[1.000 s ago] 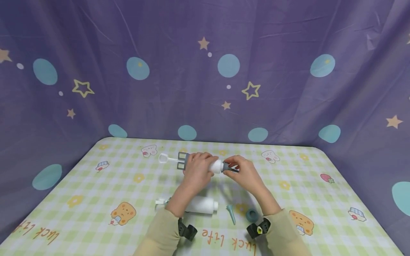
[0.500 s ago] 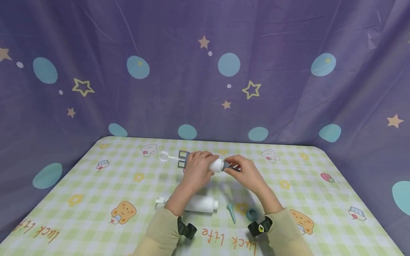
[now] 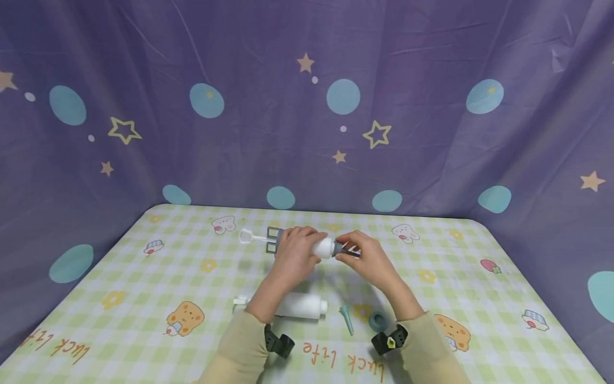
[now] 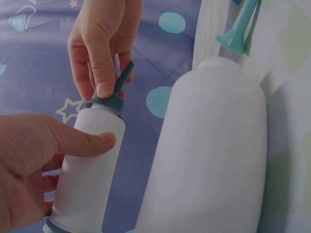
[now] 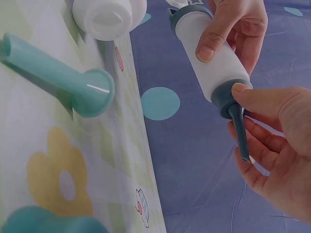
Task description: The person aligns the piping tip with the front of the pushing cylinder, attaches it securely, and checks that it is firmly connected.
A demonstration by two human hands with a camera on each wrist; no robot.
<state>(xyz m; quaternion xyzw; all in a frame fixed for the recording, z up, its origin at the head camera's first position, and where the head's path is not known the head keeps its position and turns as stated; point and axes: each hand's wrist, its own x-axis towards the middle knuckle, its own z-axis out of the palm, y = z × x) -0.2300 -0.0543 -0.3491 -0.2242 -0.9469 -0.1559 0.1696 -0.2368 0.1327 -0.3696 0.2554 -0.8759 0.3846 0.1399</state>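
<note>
In the head view, my left hand (image 3: 296,253) grips the white barrel (image 3: 323,248) of an icing syringe above the table. Its pale plunger loop (image 3: 245,236) and grey-teal finger-grip collar (image 3: 272,240) point left. My right hand (image 3: 366,258) pinches the dark teal end cap (image 5: 224,97) between thumb and fingers. From this cap a narrow nozzle (image 5: 240,138) sticks out between the right fingers. The cap sits at the barrel's mouth; a bit of white neck shows beside it in the left wrist view. My left thumb (image 4: 97,144) lies along the barrel.
Nearer the person, a second white syringe barrel (image 3: 303,306) lies on the checked tablecloth (image 3: 144,288), partly behind the left forearm. To its right are a loose teal nozzle (image 3: 346,320) and a teal ring-like cap (image 3: 378,321). A purple curtain (image 3: 268,138) hangs behind the table.
</note>
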